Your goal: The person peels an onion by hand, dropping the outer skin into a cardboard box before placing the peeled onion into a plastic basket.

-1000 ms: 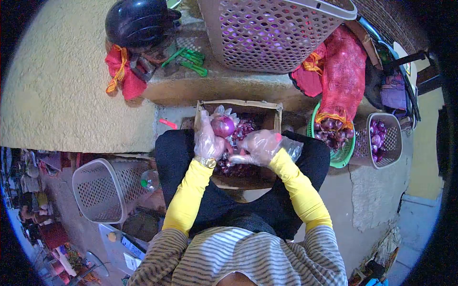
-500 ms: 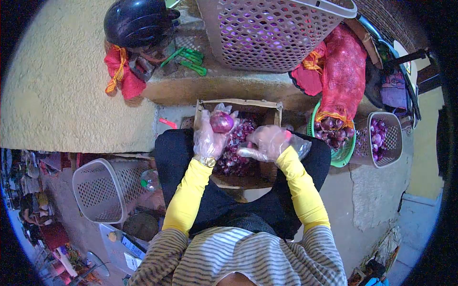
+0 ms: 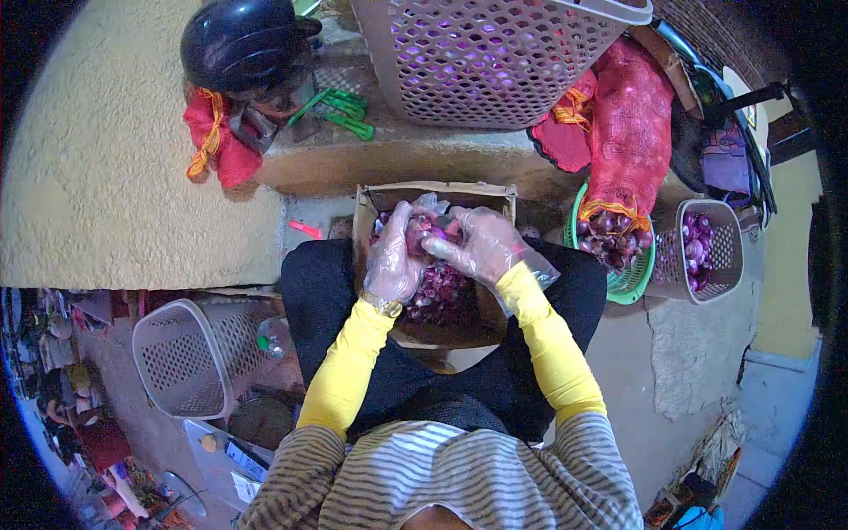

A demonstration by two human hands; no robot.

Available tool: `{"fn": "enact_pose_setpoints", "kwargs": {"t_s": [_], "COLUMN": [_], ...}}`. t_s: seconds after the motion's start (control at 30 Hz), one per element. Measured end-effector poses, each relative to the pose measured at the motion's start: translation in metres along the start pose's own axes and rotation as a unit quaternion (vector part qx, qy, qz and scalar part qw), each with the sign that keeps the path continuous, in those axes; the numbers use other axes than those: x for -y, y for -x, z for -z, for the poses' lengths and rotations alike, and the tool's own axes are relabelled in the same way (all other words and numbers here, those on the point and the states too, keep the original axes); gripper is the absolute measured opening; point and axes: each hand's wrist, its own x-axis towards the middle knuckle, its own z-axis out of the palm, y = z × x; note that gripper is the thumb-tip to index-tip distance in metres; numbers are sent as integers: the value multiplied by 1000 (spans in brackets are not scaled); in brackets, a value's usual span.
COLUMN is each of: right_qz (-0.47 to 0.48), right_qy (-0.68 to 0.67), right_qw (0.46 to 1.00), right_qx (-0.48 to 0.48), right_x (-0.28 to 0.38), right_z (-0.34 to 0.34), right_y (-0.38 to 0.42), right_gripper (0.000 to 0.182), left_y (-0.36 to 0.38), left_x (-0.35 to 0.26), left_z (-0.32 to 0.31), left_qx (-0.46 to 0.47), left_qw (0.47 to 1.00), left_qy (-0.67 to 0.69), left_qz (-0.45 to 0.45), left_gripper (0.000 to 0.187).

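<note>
A red onion [image 3: 416,240] is cradled in my left hand [image 3: 393,262], whose gloved fingers curl around it. My right hand [image 3: 484,246], also in a clear plastic glove, is closed against the onion's right side, its thumb laid across the front. What sits inside its fingers is hidden, and I cannot tell what it is. Both hands are over a cardboard box [image 3: 486,338] between my knees. Purple onion skins [image 3: 439,296] are heaped inside the box.
A ledge holds a large perforated basket [image 3: 495,79], a black helmet [image 3: 243,44] and a red mesh sack [image 3: 629,124] of onions. Right: a green basket [image 3: 629,287] and a beige basket [image 3: 729,252] with onions. Left: another basket [image 3: 181,358] and a red-handled tool [image 3: 305,230].
My right hand has moved left and up to meet the onion in my left hand. The onion, in full view before, is now mostly covered by fingers. The view has shifted slightly.
</note>
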Motion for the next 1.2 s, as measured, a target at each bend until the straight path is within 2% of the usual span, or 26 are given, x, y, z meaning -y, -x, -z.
{"fn": "enact_pose_setpoints", "kwargs": {"t_s": [0.07, 0.2, 0.3, 0.37, 0.43, 0.5, 0.63, 0.7, 0.83, 0.9, 1.0, 1.13, 1.2], "right_qz": [6, 20, 31, 18, 6, 4, 34, 33, 65, 70, 49, 56, 56], "right_qy": [-7, -20, -22, -24, -26, -20, 8, 2, -8, -15, -17, 18, 14], "right_qw": [1000, 999, 999, 999, 1000, 999, 995, 999, 996, 997, 998, 998, 998], "right_qx": [-3, -15, -17, -10, -3, -47, -90, -39, -54, -20, -22, -14, 20], "right_x": [-3, -3, -13, -13, -11, -8, -3, -4, 0, -3, -3, -10, -14], "right_z": [-2, -4, -12, -13, -12, -10, 0, 1, 2, 2, -1, -5, -7], "right_y": [0, 1, -1, 0, 0, 0, 0, 0, 0, 0, 0, -2, -3], "right_gripper": [54, 50, 50, 50, 50, 57, 56, 52, 50, 52, 48, 48, 51], "left_y": [-1, -4, -5, -4, -4, -3, -3, -5, -8, -9, -11, -8, -8], "left_x": [0, 5, 5, 7, 5, 3, 3, 5, 7, 9, 12, 6, 6], "left_z": [10, 13, 14, 3, 2, 2, 12, 15, 18, 19, 19, 16, 19], "left_qx": [68, 45, 70, 2, 5, 8, 23, 25, 46, 58, 41, 77, 91], "left_qw": [997, 998, 997, 1000, 1000, 1000, 1000, 1000, 999, 998, 999, 996, 994], "left_qy": [-24, -41, -11, 14, 6, -3, 5, -10, -10, -9, -11, -41, -54], "left_qz": [14, -20, 10, -15, -19, -23, 7, 6, 7, 6, -7, 9, 7], "left_gripper": [38, 39, 39, 37, 36, 35, 34, 33, 34, 35, 36, 36, 37]}}
